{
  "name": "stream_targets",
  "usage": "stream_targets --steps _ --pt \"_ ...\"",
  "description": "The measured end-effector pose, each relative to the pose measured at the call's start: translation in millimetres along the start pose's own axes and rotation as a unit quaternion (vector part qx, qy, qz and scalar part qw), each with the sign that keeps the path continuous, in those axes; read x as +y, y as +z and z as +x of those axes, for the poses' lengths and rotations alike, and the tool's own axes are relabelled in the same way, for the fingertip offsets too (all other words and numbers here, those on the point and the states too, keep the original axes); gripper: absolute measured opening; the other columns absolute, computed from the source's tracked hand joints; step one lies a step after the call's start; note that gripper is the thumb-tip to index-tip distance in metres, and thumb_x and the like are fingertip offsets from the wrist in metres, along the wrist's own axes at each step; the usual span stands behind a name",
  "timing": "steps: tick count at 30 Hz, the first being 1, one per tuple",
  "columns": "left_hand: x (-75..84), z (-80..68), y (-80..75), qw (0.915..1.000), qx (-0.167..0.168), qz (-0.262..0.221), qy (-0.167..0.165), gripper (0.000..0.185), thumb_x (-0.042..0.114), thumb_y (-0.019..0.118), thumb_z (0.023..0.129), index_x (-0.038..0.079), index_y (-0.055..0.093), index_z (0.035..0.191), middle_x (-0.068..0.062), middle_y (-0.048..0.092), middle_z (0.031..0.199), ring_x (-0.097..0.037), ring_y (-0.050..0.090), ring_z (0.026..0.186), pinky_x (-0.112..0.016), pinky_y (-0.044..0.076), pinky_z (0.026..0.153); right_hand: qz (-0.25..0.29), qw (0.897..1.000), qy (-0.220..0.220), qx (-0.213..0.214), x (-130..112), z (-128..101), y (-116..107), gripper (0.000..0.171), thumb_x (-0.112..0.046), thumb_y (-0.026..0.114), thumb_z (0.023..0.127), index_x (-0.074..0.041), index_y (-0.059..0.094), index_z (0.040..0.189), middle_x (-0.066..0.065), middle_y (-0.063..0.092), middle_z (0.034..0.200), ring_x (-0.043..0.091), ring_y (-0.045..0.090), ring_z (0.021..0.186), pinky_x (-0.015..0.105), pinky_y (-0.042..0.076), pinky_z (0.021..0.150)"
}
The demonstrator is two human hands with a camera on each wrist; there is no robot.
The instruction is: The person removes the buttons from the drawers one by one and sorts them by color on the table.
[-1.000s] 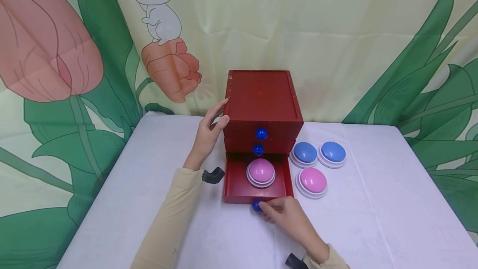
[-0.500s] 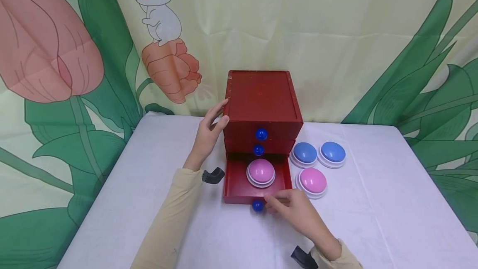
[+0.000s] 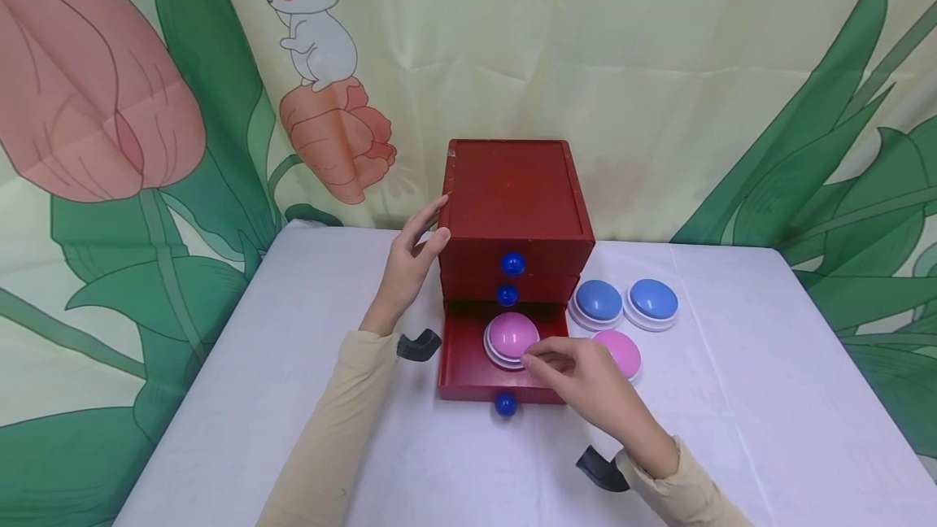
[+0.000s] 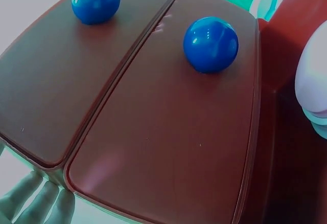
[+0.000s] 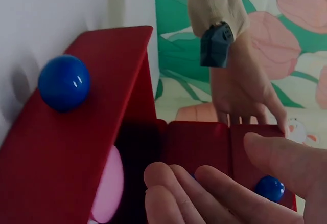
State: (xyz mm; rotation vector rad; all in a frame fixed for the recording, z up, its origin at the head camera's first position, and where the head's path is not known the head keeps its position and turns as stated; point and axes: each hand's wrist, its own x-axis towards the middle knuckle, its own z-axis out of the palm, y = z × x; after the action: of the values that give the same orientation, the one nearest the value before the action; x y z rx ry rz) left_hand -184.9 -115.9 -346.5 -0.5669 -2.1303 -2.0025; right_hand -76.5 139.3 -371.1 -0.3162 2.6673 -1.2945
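Note:
A red cabinet (image 3: 512,189) stands on the table with its bottom drawer (image 3: 464,372) pulled out. In that drawer sits a pink dome button (image 3: 512,333) on a white base. My left hand (image 3: 401,275) rests along the cabinet's left side, fingers (image 4: 59,208) extended. My right hand (image 3: 600,389) is over the drawer's right front corner, fingertips near the pink button's base in the head view. In the right wrist view its thumb and fingers (image 5: 214,203) are apart with nothing between them. The drawer's blue knob (image 3: 505,405) is free of the hand.
To the right of the cabinet are two blue dome buttons (image 3: 599,301) and a second pink one (image 3: 618,352), partly hidden by my right hand. Blue knobs (image 3: 513,264) stick out from the upper drawers. A printed curtain (image 3: 615,88) hangs behind the table.
My right hand has let go of the bottom drawer's blue knob and moved up and over the drawer's right front, near the pink button. The left hand has stayed still.

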Motion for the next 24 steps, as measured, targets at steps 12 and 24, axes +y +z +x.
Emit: stream_targets --steps 12,24 --pt "-1.2 -0.1 -0.2 1.0000 -0.001 -0.002 -0.004 0.051 0.012 0.052 0.099 0.008 0.044 0.150 -0.011 0.044 0.150 -0.021 0.044 0.138 -0.048 0.041 0.110 -0.073 0.997 -0.041 0.000 -2.1 18.5 -1.5 0.039 -0.031 0.078 0.085 -0.010 0.072 0.117 0.004 0.072 0.108 0.021 0.065 0.091 0.030 0.057 0.074" --pt "-2.0 0.3 -0.3 1.0000 0.000 -0.003 -0.006 0.052 0.014 0.053 0.099 0.009 0.043 0.150 -0.010 0.044 0.150 -0.020 0.044 0.139 -0.046 0.042 0.110 -0.158 0.982 -0.098 0.021 8.1 39.9 1.3 0.046 -0.028 0.082 0.082 -0.005 0.069 0.120 0.012 0.070 0.114 0.030 0.067 0.102 0.043 0.058 0.086"
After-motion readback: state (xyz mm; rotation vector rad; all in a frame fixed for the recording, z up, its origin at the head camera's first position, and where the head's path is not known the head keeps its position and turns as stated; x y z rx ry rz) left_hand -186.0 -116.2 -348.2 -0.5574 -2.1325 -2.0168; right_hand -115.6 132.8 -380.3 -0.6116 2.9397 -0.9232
